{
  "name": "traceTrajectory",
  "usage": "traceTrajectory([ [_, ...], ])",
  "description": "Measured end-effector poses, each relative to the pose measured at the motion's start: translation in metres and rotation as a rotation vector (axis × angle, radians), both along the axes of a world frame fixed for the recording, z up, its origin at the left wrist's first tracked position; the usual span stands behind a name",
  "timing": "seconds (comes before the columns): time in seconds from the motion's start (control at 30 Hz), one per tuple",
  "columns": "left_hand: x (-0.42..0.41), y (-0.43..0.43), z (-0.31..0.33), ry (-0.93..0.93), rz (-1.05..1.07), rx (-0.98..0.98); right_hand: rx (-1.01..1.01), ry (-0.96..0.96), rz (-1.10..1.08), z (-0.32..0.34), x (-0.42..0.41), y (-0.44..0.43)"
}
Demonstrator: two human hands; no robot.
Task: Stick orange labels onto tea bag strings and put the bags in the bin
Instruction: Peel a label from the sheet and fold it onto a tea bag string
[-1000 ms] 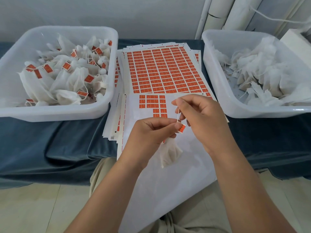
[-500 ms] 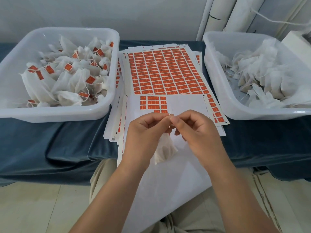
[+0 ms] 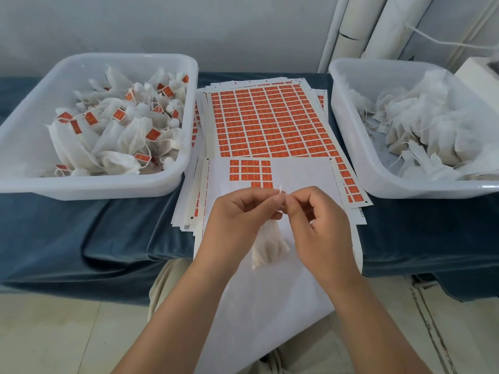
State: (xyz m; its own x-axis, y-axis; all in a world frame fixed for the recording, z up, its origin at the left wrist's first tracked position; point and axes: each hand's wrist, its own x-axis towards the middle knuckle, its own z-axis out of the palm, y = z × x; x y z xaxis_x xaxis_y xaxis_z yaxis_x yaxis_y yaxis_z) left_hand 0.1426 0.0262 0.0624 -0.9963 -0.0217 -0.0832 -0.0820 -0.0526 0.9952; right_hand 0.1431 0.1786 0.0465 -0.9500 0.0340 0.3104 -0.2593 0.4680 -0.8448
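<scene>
A blue cloth (image 3: 81, 238) covers the table across the middle of the frame. At upper left sits the left bin (image 3: 94, 184), heaped with bags that already carry orange labels; at upper right the right bin (image 3: 405, 184) holds plain white bags with bare strings. Between them, at centre, lies a stack of label sheets (image 3: 267, 122), the nearest sheet mostly stripped, with a few labels (image 3: 249, 170) left near its top.

Just below those, at mid-frame, the left hand (image 3: 237, 220) and right hand (image 3: 321, 225) meet fingertip to fingertip, both pinching the string (image 3: 280, 189), whose white end pokes up above the fingers. The tea bag (image 3: 267, 245) dangles under the left hand, over the blank sheet. No orange shows at the pinch, so whether a label is folded in there cannot be told.

The step looks like pressing a label closed around the string. Next would be a firm squeeze, then the right hand letting go so the left can carry the bag to the left bin.
</scene>
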Motion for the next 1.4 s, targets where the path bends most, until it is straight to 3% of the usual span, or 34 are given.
traceTrajectory([
  [0.2, 0.001, -0.01, 0.008, 0.053, 0.087, 0.057, -0.26, -0.153, 0.158, -0.001, 0.003, -0.005],
  [0.33, 0.006, -0.029, 0.04, 0.162, 0.14, 0.126, -0.217, -0.296, 0.139, -0.017, -0.001, -0.01],
  [0.43, 0.006, -0.055, 0.073, 0.308, 0.223, 0.043, -0.128, -0.346, 0.13, -0.031, -0.004, -0.009],
  [0.63, -0.034, -0.14, 0.129, 0.451, 0.531, -0.412, -0.108, -0.356, 0.153, -0.036, -0.008, -0.008],
  [0.83, -0.103, -0.212, 0.099, 0.124, 0.532, -0.955, -0.079, -0.371, 0.139, -0.038, -0.011, -0.011],
  [0.93, -0.119, -0.224, 0.074, 0.046, 0.521, -1.089, -0.09, -0.387, 0.137, -0.039, -0.013, -0.009],
  [1.07, -0.124, -0.228, 0.057, 0.211, 0.561, -1.215, -0.166, -0.41, 0.159, -0.035, -0.013, -0.006],
  [1.23, -0.13, -0.219, 0.056, 0.253, 0.637, -1.233, -0.224, -0.392, 0.185, -0.002, -0.015, 0.01],
  [1.33, -0.118, -0.202, 0.06, 0.538, 0.761, -1.151, -0.148, -0.209, 0.042, 0.037, -0.024, 0.041],
  [1.4, -0.102, -0.179, 0.067, 0.759, 0.726, -1.077, -0.028, -0.103, -0.099, 0.062, -0.039, 0.07],
])
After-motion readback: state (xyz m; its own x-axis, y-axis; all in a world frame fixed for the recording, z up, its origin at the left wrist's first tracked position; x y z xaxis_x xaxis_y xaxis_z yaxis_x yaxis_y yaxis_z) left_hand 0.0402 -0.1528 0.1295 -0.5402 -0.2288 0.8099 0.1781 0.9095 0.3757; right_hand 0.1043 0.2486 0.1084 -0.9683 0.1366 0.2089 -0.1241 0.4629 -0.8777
